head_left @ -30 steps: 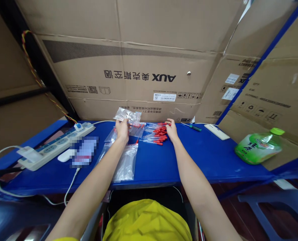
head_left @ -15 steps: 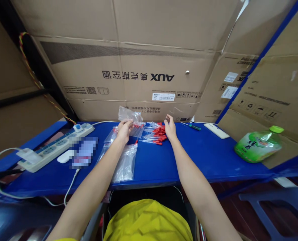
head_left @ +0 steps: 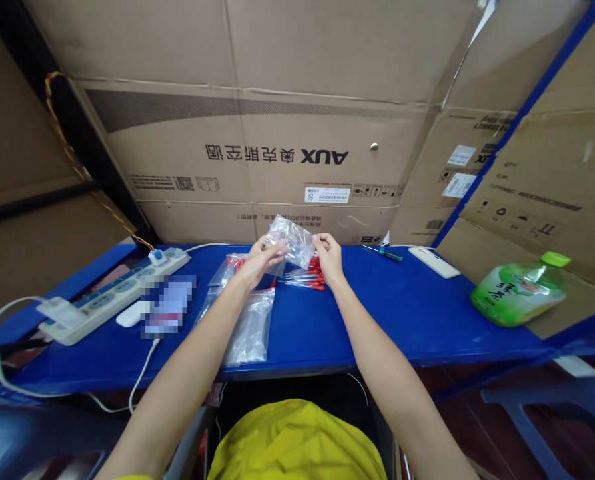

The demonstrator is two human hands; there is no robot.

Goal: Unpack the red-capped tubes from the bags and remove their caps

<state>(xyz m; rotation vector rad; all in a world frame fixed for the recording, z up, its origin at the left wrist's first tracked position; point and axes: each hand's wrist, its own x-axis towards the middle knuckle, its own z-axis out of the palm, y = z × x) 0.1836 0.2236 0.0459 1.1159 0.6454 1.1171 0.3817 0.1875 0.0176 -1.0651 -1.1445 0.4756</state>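
Above the table, a clear plastic bag (head_left: 293,240) is stretched between my two hands. My left hand (head_left: 261,260) is closed on its left side, and my right hand (head_left: 328,256) pinches its right edge. Just below lies a pile of thin clear sticks with red ends (head_left: 307,277), partly covered by the bag and my right hand; I cannot tell what kind of tool they are. Beside my left wrist is another clear bag (head_left: 221,275) with red-ended pieces in it. A stack of flat clear zip bags (head_left: 250,327) lies nearer the front edge, partly behind my left forearm.
The blue table (head_left: 307,333) is backed by tall cardboard (head_left: 277,120). On the left are a white power strip (head_left: 122,287), a phone (head_left: 170,307) on a cable and a white mouse-like object (head_left: 133,313). A screwdriver (head_left: 390,255), a white phone-like slab (head_left: 433,261) and a green bottle (head_left: 517,293) stand right.
My left hand has moved right with the clear bag, lifting it over the red-ended sticks. My right hand has gone from open beside the pile to gripping the bag's right edge.
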